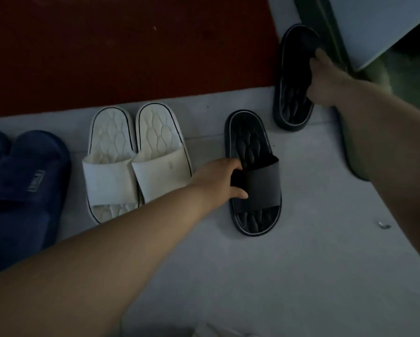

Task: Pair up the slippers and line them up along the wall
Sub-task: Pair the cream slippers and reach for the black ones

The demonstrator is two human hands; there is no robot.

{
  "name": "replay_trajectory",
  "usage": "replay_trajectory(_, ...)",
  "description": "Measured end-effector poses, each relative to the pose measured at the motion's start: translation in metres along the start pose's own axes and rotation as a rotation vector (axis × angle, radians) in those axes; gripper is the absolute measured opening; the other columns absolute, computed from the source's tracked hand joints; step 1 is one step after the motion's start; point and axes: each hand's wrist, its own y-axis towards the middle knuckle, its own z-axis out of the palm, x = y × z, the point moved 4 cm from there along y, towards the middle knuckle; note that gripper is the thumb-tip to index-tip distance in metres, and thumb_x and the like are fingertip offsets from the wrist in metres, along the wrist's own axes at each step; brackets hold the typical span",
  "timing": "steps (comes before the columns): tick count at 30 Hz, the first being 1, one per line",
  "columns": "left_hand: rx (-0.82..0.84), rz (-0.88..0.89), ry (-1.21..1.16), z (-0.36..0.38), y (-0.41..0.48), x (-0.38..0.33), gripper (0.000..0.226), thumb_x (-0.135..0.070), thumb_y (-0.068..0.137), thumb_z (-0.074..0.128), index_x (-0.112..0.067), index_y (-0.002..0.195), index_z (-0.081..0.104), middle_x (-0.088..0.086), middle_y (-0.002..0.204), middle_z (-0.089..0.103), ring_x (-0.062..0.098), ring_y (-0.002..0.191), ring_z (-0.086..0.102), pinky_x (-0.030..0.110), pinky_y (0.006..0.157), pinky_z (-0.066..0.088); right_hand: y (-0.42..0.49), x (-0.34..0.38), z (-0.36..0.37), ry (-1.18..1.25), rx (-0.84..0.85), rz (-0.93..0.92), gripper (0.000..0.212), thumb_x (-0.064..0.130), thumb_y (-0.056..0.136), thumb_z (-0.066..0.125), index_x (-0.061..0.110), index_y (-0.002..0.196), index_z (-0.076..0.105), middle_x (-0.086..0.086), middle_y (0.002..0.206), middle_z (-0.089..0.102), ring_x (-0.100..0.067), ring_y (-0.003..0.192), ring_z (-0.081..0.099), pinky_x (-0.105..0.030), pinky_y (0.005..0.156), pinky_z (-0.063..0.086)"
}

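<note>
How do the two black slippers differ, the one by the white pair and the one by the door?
The nearer black rubber slide slipper lies beside the white slipper pair; the farther black slide slipper lies apart by the dark door frame. The left hand grips the nearer one's strap; the right hand grips the farther one's. Both have quilted footbeds and pale rim lines.

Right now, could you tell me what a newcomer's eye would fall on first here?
Two bare arms reach across the grey floor: the left hand grips the strap of a black slipper at centre, while the right hand holds its mate at upper right. A white pair sits side by side to the left.
</note>
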Motion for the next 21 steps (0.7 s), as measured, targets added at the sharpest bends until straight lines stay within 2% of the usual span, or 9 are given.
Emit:
replay_trajectory(2,-0.015,-0.003,-0.008,-0.003,0.001,0.001,0.058,-0.032,0.071,0.075,-0.016,0.122,0.051,0.006,0.130,0.053,0.023,0.117,0.049,0.027,0.089,0.037,-0.025,-0.004,0.000,0.049,-0.008,-0.069,0.061,0.003,0.089,0.045,-0.003,0.143,0.016,-0.015,0.156,0.007,-0.026,0.144,0.008,-0.031,0.115,0.010)
replay_trajectory(4,-0.013,-0.002,-0.009,-0.004,0.002,0.003,0.058,-0.033,0.069,0.076,-0.017,0.119,0.051,0.005,0.126,0.054,0.023,0.110,0.051,0.028,0.084,0.038,-0.054,-0.013,0.008,0.075,-0.009,-0.120,0.062,0.006,0.091,0.046,-0.002,0.144,0.015,-0.015,0.157,0.005,-0.024,0.145,0.006,-0.026,0.114,0.009)
replay_trajectory(7,0.008,0.017,-0.027,0.000,0.004,0.003,0.054,-0.031,0.067,0.078,-0.017,0.112,0.053,0.005,0.118,0.057,0.021,0.100,0.053,0.031,0.082,0.043,-0.099,-0.035,0.016,0.078,-0.041,-0.125,0.063,0.012,0.092,0.047,0.001,0.145,0.016,-0.011,0.157,0.006,-0.023,0.145,0.011,-0.031,0.115,0.014)
replay_trajectory(10,0.013,0.038,-0.054,0.006,0.006,-0.005,0.053,-0.028,0.067,0.078,-0.014,0.112,0.052,0.008,0.118,0.058,0.025,0.106,0.055,0.035,0.088,0.046,-0.130,-0.053,0.013,0.160,-0.062,-0.107,0.059,0.008,0.090,0.050,0.002,0.143,0.025,-0.013,0.155,0.017,-0.029,0.143,0.018,-0.036,0.115,0.016)
replay_trajectory(13,-0.008,0.075,-0.026,0.014,0.003,-0.015,0.056,-0.027,0.072,0.075,-0.013,0.119,0.048,0.010,0.124,0.055,0.027,0.109,0.053,0.032,0.090,0.042,-0.141,-0.060,0.013,0.186,-0.009,-0.063,0.056,0.008,0.090,0.051,0.002,0.141,0.030,-0.014,0.152,0.026,-0.030,0.141,0.024,-0.034,0.114,0.018)
replay_trajectory(15,-0.026,0.117,-0.017,0.016,-0.002,-0.018,0.059,-0.026,0.074,0.073,-0.014,0.124,0.044,0.009,0.130,0.050,0.026,0.114,0.050,0.029,0.090,0.038,-0.137,-0.062,0.017,0.193,-0.030,0.006,0.049,0.012,0.087,0.056,0.005,0.134,0.042,-0.015,0.146,0.035,-0.029,0.134,0.035,-0.032,0.108,0.027)
replay_trajectory(17,-0.021,0.143,-0.031,0.014,-0.009,-0.017,0.067,-0.027,0.075,0.072,-0.017,0.132,0.037,0.007,0.139,0.043,0.025,0.123,0.044,0.029,0.097,0.036,-0.131,-0.064,0.019,0.295,-0.142,0.144,0.040,0.013,0.083,0.062,0.007,0.121,0.051,-0.016,0.135,0.045,-0.031,0.117,0.048,-0.029,0.090,0.037)
replay_trajectory(19,0.001,0.160,-0.066,0.010,-0.018,-0.012,0.073,-0.028,0.076,0.071,-0.019,0.138,0.031,0.005,0.145,0.036,0.023,0.130,0.038,0.026,0.102,0.031,-0.123,-0.068,0.022,0.411,-0.209,0.292,0.050,0.017,0.080,0.065,0.011,0.124,0.043,-0.016,0.131,0.043,-0.031,0.108,0.049,-0.030,0.078,0.036)
replay_trajectory(21,0.029,0.167,-0.126,0.007,-0.027,-0.006,0.076,-0.027,0.078,0.070,-0.022,0.140,0.027,0.003,0.147,0.032,0.019,0.133,0.034,0.021,0.102,0.026,-0.115,-0.070,0.026,0.457,-0.180,0.386,0.071,0.022,0.079,0.068,0.015,0.137,0.027,-0.016,0.140,0.034,-0.035,0.118,0.044,-0.035,0.082,0.039)
